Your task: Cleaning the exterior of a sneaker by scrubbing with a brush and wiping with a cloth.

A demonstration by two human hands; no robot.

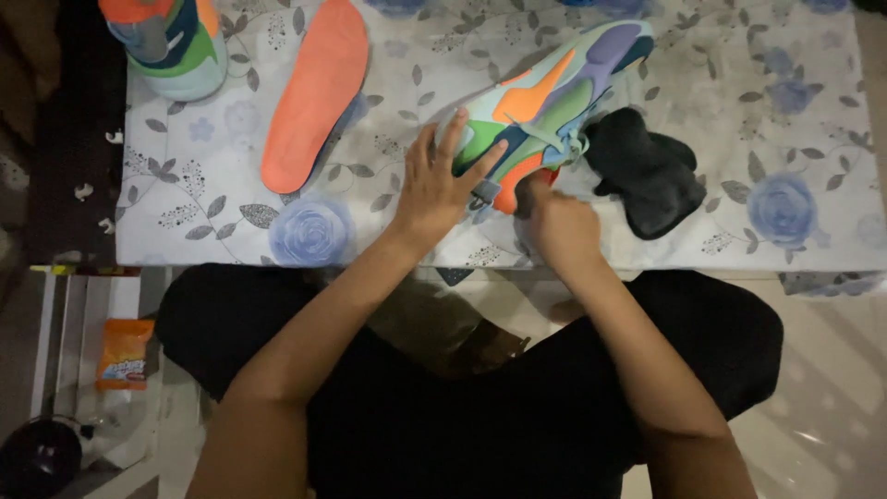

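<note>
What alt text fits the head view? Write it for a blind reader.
A person's left hand steadies a multicoloured sneaker lying on a floral tablecloth, while the right hand reaches into its opening. An orange insole lies to the left, a dark cloth to the right, and a second sneaker stands at the far-left corner.

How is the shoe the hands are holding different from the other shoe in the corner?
The held shoe lies on its side across the table; the corner shoe stands at the table's top-left edge, partly out of view. The left hand presses the held shoe and the right hand is at its opening; nobody touches the corner shoe. Both share mint, orange and green patches.
</note>
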